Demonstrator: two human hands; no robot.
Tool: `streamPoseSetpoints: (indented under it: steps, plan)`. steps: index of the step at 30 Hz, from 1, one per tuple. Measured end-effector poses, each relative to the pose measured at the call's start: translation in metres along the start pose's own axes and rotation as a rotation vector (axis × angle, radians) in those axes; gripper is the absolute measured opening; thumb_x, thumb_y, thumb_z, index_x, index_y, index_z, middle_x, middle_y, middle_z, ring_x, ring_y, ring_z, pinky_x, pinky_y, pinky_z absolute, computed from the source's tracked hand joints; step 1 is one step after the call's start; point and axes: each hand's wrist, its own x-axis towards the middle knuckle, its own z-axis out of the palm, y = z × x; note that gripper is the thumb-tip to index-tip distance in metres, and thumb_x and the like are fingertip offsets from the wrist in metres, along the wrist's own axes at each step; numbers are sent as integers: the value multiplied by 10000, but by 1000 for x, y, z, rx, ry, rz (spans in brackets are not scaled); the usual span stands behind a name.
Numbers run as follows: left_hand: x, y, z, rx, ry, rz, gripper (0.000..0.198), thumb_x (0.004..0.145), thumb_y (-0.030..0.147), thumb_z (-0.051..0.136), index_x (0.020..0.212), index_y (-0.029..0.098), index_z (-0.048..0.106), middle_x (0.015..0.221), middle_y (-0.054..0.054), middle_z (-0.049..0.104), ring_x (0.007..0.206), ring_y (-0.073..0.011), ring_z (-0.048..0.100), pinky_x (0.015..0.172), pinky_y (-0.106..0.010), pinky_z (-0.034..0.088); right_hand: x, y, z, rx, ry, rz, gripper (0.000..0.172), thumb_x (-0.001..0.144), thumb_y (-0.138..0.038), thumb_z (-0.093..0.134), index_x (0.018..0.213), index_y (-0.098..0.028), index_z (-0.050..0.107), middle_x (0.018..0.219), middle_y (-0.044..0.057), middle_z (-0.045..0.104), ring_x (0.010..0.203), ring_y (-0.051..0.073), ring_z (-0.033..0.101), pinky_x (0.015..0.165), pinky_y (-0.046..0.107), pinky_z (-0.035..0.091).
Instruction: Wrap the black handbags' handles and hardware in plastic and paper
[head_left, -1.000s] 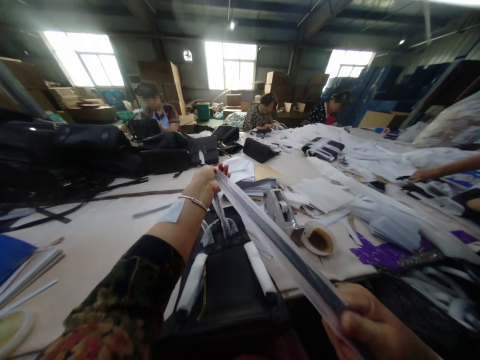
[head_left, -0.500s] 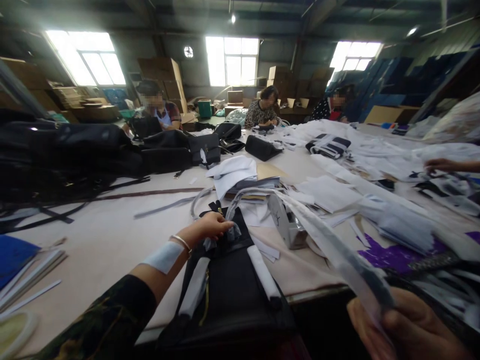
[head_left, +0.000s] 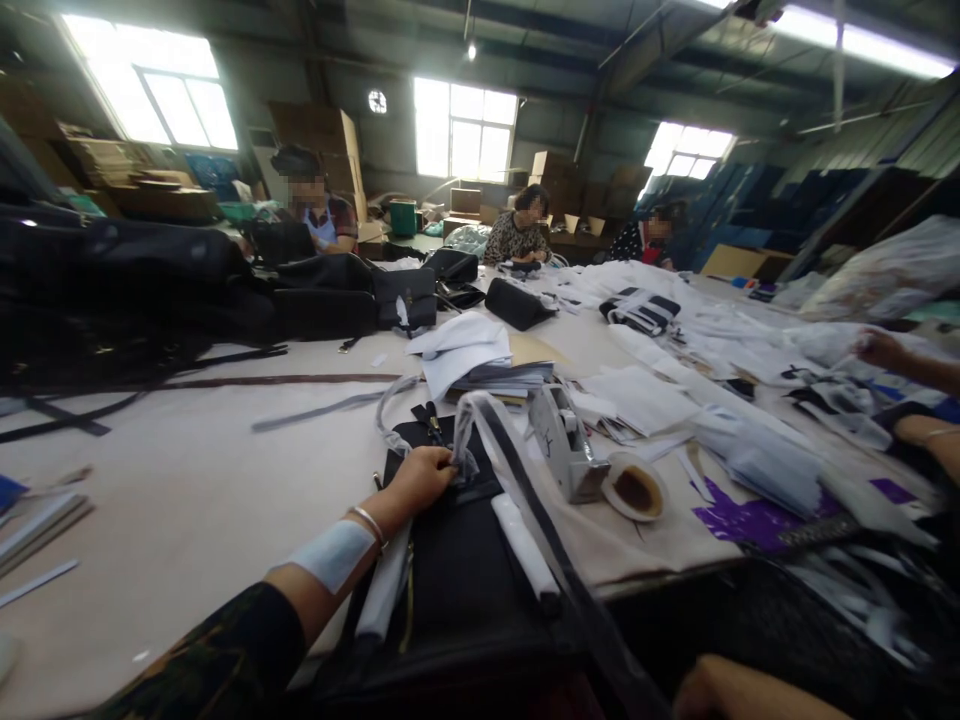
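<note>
My left hand [head_left: 420, 478] rests on the top of a black bag [head_left: 457, 570] lying at the table's near edge, fingers curled on the end of a plastic-wrapped black strap [head_left: 517, 480]. The strap arcs up from that hand and runs down to the lower right, toward my right hand [head_left: 739, 690]. Only a sliver of the right hand shows at the bottom edge; its fingers are hidden. White paper-wrapped handles [head_left: 525, 545] lie on the bag. A white patch and a thin bangle sit on my left wrist.
A tape dispenser [head_left: 562, 440] and a tape roll [head_left: 636, 487] stand right of the bag. White papers [head_left: 465, 350] and plastic bags cover the table's right. Black bags [head_left: 150, 290] pile at the left. Three people sit at the far end; another person's hand [head_left: 881, 350] reaches in from the right.
My left hand came down from holding the strap raised and taut to the bag top. The strap went slack and dropped. My right hand sank almost out of view.
</note>
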Motion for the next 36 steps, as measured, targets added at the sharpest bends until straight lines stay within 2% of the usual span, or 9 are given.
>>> streamPoseSetpoints:
  steps: [2, 5, 9, 12, 15, 21, 24, 30, 36]
  plan:
    - [-5, -1, 2, -15, 18, 76, 185, 876, 198, 566, 893, 187, 750, 844, -32, 742, 814, -177, 675, 777, -257, 492, 9, -10, -13, -99, 36, -37, 198, 681, -382, 775, 815, -238, 797, 848, 91, 753, 839, 316, 688, 807, 410, 543]
    - [-9, 0, 5, -5, 53, 147, 214, 863, 148, 564, 969, 189, 745, 1001, -62, 745, 966, -198, 672, 913, -274, 484, 36, -62, -35, -55, 151, -175, 468, 888, -477, 576, 1242, -194, 693, 1221, 146, 694, 1145, 320, 626, 1048, 471, 439]
    - [-12, 2, 7, 34, 84, 169, 179, 863, 156, 575, 954, 181, 728, 997, -83, 735, 970, -222, 665, 933, -314, 491, 80, -137, -26, -38, 241, -379, 771, 856, -504, 615, 1500, -141, 396, 1361, 177, 586, 1158, 284, 603, 968, 438, 494]
    - [-13, 0, 8, 60, 103, 150, 138, 863, 185, 592, 928, 180, 714, 957, -88, 732, 936, -231, 669, 902, -326, 501, 103, -159, 3, -246, 376, -394, 718, 809, -391, 690, 1448, -163, 458, 1245, 153, 648, 1010, 260, 647, 906, 411, 504]
    - [-12, -2, 10, 79, 106, 133, 139, 854, 186, 596, 934, 174, 710, 952, -94, 730, 930, -233, 673, 886, -322, 500, 112, -152, 22, -408, 400, -351, 417, 861, -298, 606, 1237, -116, 623, 1043, 153, 719, 950, 265, 675, 887, 382, 492]
    - [-9, -5, 14, 105, 36, 139, 200, 838, 253, 624, 996, 202, 737, 999, -86, 730, 909, -236, 674, 818, -311, 502, 111, -144, 14, -590, 503, -337, 190, 888, -156, 458, 867, -143, 647, 844, 136, 710, 824, 235, 671, 786, 326, 465]
    - [-8, -5, 14, 119, 4, 128, 182, 847, 309, 632, 939, 211, 755, 992, -86, 728, 908, -233, 671, 799, -300, 498, 111, -172, 0, -247, 460, -290, 130, 898, -191, 486, 952, -159, 600, 701, 52, 655, 623, 170, 620, 642, 288, 471]
    - [-10, -5, 12, 128, -14, 105, 147, 844, 303, 648, 818, 207, 756, 901, -63, 714, 856, -207, 663, 766, -277, 492, 127, -222, -10, 845, -106, -242, 350, 837, -280, 682, 1124, -166, 519, 687, 2, 638, 512, 105, 562, 515, 227, 446]
    - [-15, 6, 2, 103, 38, 125, 232, 800, 374, 709, 945, 197, 742, 955, -75, 678, 846, -215, 658, 768, -293, 496, 145, -222, 1, 1110, -189, -288, 464, 803, -243, 759, 1190, -196, 506, 709, -26, 610, 532, 88, 542, 500, 193, 416]
